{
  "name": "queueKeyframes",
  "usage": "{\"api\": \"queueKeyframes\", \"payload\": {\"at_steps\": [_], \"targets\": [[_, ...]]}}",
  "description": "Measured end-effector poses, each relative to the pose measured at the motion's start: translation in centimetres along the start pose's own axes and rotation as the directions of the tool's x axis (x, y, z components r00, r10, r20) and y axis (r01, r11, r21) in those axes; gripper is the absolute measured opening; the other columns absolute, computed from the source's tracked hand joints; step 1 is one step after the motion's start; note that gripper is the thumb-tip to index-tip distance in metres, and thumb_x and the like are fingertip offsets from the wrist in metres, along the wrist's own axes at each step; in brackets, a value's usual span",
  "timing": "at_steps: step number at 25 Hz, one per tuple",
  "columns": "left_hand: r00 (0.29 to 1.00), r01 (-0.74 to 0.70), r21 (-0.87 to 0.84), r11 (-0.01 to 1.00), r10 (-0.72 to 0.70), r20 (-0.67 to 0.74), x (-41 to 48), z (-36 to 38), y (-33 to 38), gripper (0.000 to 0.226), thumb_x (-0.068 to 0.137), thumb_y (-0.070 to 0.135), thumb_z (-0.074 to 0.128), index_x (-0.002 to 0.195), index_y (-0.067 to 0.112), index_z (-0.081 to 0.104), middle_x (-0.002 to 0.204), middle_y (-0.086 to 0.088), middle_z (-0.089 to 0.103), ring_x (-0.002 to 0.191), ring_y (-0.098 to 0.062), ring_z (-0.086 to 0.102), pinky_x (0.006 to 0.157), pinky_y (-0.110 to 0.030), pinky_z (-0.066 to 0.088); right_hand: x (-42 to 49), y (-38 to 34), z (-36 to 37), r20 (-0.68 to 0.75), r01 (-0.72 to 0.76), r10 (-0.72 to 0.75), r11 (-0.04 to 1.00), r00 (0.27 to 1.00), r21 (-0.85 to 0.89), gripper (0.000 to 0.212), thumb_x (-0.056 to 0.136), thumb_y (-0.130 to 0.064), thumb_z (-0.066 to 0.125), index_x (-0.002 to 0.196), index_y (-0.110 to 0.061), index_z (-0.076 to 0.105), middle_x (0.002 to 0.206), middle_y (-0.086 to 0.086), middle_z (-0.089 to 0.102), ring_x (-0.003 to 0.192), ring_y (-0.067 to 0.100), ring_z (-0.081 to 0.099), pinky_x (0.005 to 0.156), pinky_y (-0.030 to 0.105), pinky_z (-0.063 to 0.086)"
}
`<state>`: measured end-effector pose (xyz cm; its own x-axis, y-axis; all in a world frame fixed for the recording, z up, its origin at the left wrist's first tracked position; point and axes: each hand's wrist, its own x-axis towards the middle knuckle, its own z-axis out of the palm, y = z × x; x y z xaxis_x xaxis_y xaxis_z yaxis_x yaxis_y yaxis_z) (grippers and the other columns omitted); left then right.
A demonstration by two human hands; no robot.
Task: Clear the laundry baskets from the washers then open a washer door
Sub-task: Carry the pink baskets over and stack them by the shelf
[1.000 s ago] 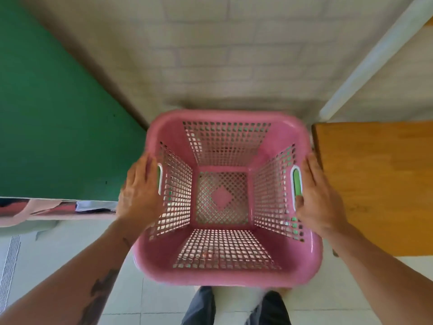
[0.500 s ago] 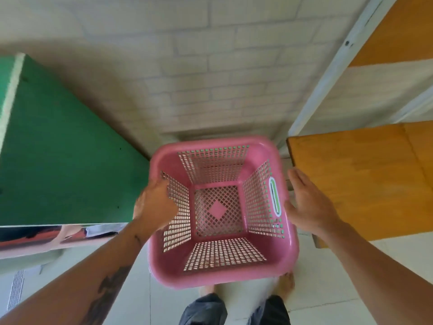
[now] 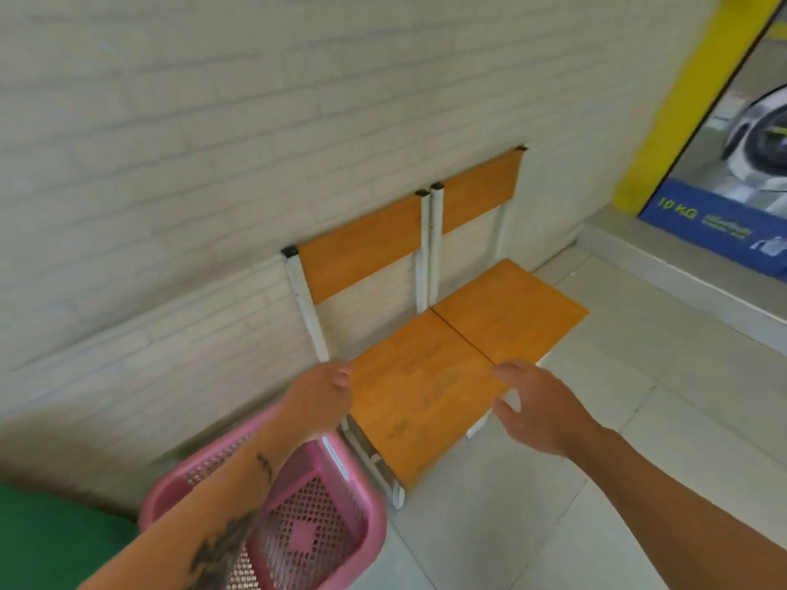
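Observation:
A pink perforated laundry basket (image 3: 315,525) stands on the floor at the lower left, between a green surface and a wooden chair. My left forearm crosses above it. My left hand (image 3: 321,396) hovers over the near chair's edge with loosely curled fingers and holds nothing. My right hand (image 3: 536,402) hangs free over the chair seat, fingers relaxed and spread. A washer (image 3: 762,142) with a round door shows at the far right edge, blurred.
Two orange wooden chairs (image 3: 430,376) with white frames stand side by side against the pale brick wall. A green surface (image 3: 51,538) fills the lower left corner. A yellow post (image 3: 685,91) and a raised grey step (image 3: 681,270) lie to the right. Tiled floor (image 3: 617,419) spreads right.
Both hands have let go of the pink basket, which now sits on the floor. The view has swung up and to the right, showing the chairs and a washer.

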<state>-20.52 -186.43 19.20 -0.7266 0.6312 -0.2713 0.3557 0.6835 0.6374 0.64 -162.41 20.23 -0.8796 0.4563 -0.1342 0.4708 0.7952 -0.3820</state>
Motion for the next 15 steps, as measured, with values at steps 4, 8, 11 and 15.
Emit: {"api": "queueKeyframes", "payload": {"at_steps": [4,8,11,15], "targets": [[0.982,-0.184,0.068,0.981,0.180,0.056,1.7,5.2,15.4,0.040,0.094,0.014,0.033,0.125,0.020,0.057,0.122,0.000,0.058,0.097,-0.019,0.061,0.070,-0.024,0.053,-5.8,11.4,-9.1,-0.178,-0.103,0.104,0.995,0.979,0.014,0.051,0.090,-0.038,0.054,0.140,-0.029,0.048,0.146,-0.008,0.046,0.134,0.014,0.042,0.108,0.031,0.035],[0.939,-0.341,0.021,0.940,0.339,0.064,2.1,12.3,30.7,0.028,0.094,0.010,0.045,0.112,0.020,0.063,0.105,-0.001,0.061,0.081,-0.014,0.055,0.061,-0.016,0.044,-12.2,22.8,-16.7,-0.268,-0.231,0.228,0.973,0.936,0.020,0.051,0.091,-0.040,0.052,0.141,-0.030,0.046,0.151,-0.006,0.041,0.140,0.017,0.035,0.113,0.033,0.027],[0.874,-0.466,-0.008,0.885,0.461,0.154,1.9,17.8,40.7,0.019,0.092,0.001,0.049,0.095,0.016,0.061,0.084,0.001,0.058,0.071,-0.013,0.052,0.060,-0.014,0.038,-16.6,30.3,-21.5,-0.303,-0.338,0.333,0.940,0.893,0.039,0.051,0.090,-0.040,0.052,0.140,-0.031,0.046,0.152,-0.004,0.040,0.140,0.018,0.034,0.115,0.034,0.028],[0.802,-0.571,-0.012,0.821,0.560,0.208,2.5,25.4,52.4,0.024,0.094,0.004,0.041,0.092,0.011,0.064,0.087,-0.006,0.061,0.070,-0.017,0.056,0.061,-0.019,0.043,-21.4,39.1,-26.8,-0.354,-0.471,0.469,0.878,0.809,0.088,0.053,0.090,-0.039,0.052,0.142,-0.030,0.044,0.152,-0.004,0.040,0.139,0.017,0.035,0.115,0.033,0.029]]}}
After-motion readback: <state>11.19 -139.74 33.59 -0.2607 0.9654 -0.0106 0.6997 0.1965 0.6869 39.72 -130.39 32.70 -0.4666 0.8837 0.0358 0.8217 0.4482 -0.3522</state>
